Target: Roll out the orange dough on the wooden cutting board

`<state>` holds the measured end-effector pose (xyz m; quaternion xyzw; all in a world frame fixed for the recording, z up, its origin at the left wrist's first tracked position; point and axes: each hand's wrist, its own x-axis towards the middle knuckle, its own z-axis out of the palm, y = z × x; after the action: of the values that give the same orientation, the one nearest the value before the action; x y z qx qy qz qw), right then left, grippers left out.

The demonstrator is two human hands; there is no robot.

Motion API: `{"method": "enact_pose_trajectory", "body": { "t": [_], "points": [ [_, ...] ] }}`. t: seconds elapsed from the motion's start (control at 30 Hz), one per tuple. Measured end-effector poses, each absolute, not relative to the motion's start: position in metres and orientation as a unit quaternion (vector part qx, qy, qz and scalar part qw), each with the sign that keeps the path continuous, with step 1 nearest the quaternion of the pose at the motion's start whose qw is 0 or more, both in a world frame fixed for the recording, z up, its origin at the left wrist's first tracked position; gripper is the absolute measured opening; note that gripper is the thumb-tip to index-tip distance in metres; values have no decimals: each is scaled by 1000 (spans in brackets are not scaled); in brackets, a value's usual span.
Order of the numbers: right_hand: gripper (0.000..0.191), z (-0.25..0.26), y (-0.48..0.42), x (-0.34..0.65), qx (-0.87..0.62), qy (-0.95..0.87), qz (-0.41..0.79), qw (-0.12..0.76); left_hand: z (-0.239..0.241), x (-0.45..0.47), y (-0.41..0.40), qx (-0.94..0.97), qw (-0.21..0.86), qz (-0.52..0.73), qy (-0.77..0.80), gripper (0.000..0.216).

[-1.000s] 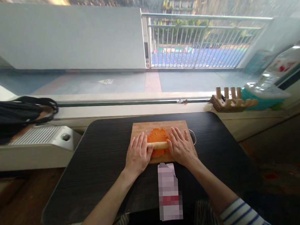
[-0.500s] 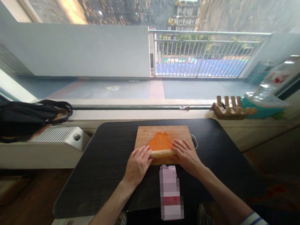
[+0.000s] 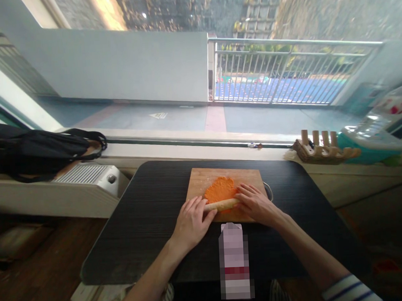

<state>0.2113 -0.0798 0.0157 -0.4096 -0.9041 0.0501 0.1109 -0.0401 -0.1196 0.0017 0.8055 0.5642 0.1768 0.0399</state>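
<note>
A flat, ragged-edged sheet of orange dough (image 3: 220, 189) lies on a wooden cutting board (image 3: 197, 181). Across its near part rests a pale wooden rolling pin (image 3: 223, 206), slightly tilted, its right end farther from me. My left hand (image 3: 192, 217) is closed over the left end of the pin, thumb on the near side. My right hand (image 3: 258, 204) grips the right end, fingers reaching over it toward the dough's right edge. Both ends of the pin are hidden under my hands. A little orange dough shows on the near side of the pin.
The board lies on a black table (image 3: 151, 223), with a metal loop handle (image 3: 269, 192) at its right. A blurred pinkish pack (image 3: 234, 255) is at the near edge. A black bag (image 3: 48, 150), a wooden rack (image 3: 321, 149) and a teal-based container (image 3: 370, 145) line the sill.
The pin has turned slightly, its right end now farther forward. More orange dough shows on its near side. The whole view has shifted a little, so the table appears farther right.
</note>
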Motion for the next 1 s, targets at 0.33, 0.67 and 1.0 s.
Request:
{"method": "enact_pose_trajectory", "body": {
  "t": [0.33,0.67,1.0],
  "points": [
    [23,21,-110,198,-508,-854,69,91,15,-29,-87,815,129,131,550,50],
    [25,17,-122,192,-558,-826,23,79,-1,-28,-91,814,-3,190,549,51],
    [21,23,-97,213,-449,-886,20,114,3,-37,-112,844,-8,209,494,30]
  ]
}}
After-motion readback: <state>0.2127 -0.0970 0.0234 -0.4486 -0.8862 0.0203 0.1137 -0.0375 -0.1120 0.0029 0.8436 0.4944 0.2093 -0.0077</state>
